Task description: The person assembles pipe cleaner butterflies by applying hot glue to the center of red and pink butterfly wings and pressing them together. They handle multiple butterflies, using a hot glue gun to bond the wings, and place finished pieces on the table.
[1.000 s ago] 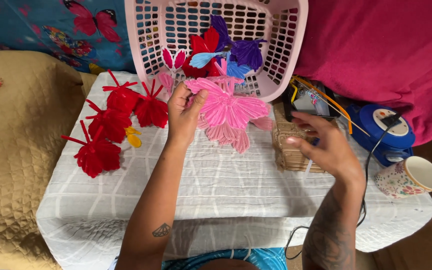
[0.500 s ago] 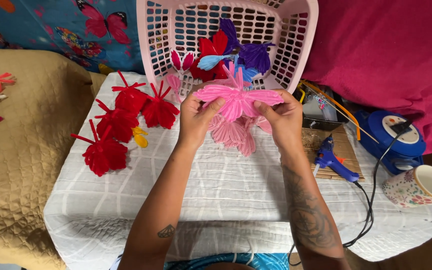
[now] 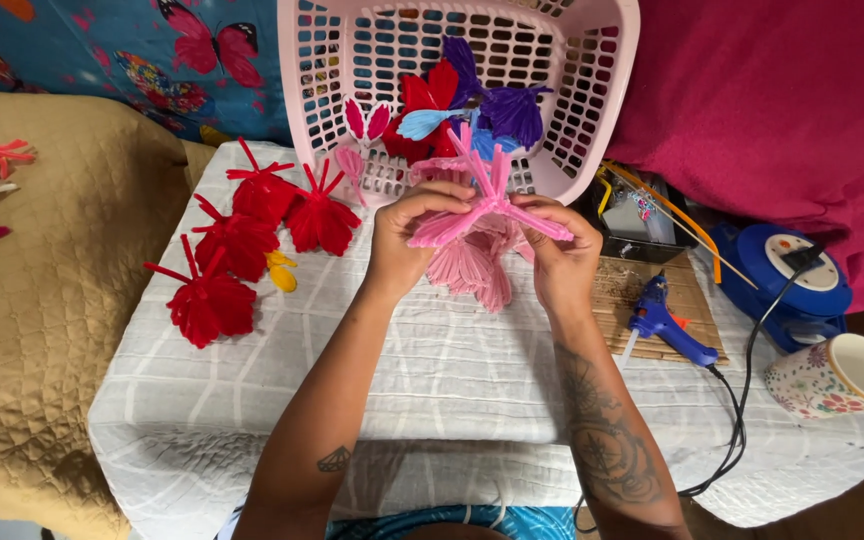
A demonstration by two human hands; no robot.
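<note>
Both hands meet above the middle of the worktop (image 3: 472,370), just in front of the pink laundry basket (image 3: 592,110), and between them they hold a pink fuzzy-stem flower (image 3: 487,215). The left hand (image 3: 407,235) has its fingers curled closed around the left side of the flower, the thumb pressing on top; the right hand (image 3: 557,250) pinches the right side, fingers likewise closed on the stems. The flower sits raised off the cloth, its tassel-like petals hanging down toward the person while several straight stems fan out from the pinched centre. Its long axis appears to run from the petal skirt near the person up toward the basket, with the spiky stem ends pointing away and slightly upward. To shape it well, the judgement is that one hand should keep the centre tightly pinched while the other bends one stem at a time, so the bundle does not twist loose. Finished red flowers (image 3: 242,240) lie in a cluster to the left, well apart from the hands, and a blue glue gun (image 3: 667,325) rests on a woven mat (image 3: 657,290) to the right, near a floral cup (image 3: 837,375).
</note>
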